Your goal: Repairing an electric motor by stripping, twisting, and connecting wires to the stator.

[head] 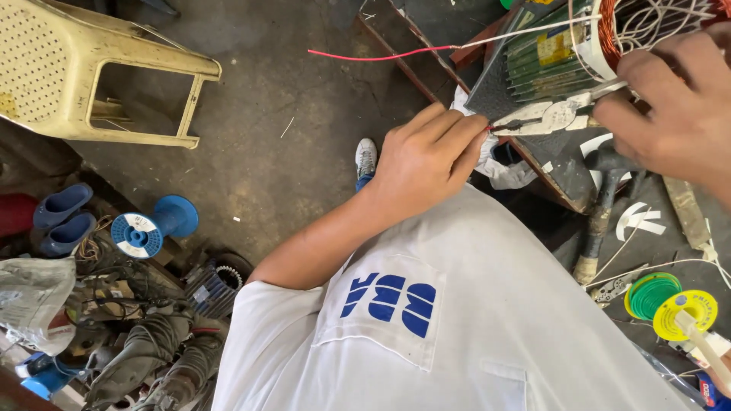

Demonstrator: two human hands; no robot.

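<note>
My left hand [426, 156] pinches the end of a thin wire right at the jaws of a pair of white-handled pliers [552, 116]. My right hand [674, 114] grips the handles of those pliers at the top right. Both hands work at the edge of a dark workbench [567, 164]. Just above them sits a motor stator [556, 53] with copper windings and loose white leads. A red wire [365, 55] runs from the stator out to the left over the floor.
A hammer [601, 205], white tape scraps, and green [649, 294] and yellow [685, 312] spools lie on the bench. A beige plastic stool [91, 76] stands upper left. A blue spool [148, 227], blue sandals [61, 217] and a heap of tools fill the lower left.
</note>
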